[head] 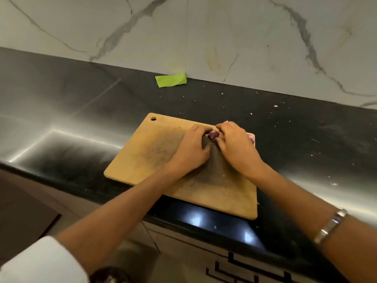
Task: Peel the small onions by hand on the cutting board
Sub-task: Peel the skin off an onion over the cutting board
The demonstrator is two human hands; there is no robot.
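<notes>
A wooden cutting board [155, 152] with a hanging hole lies on the black counter. Above its far right part, a small purple onion [213, 135] is pinched between the fingertips of both hands. My left hand [190, 149] grips it from the left. My right hand [234, 144] grips it from the right, fingers curled over its top. More purple onion or peel [251, 138] shows at the board's right edge, mostly hidden behind my right hand. A little pale piece [226, 121] peeks out past my right fingers.
The black counter [71, 111] runs along a marble wall. A green strip of tape [171, 80] lies at the wall's foot behind the board. Peel crumbs [275, 106] are scattered on the counter to the right. A dark bowl [110, 275] shows at the bottom edge.
</notes>
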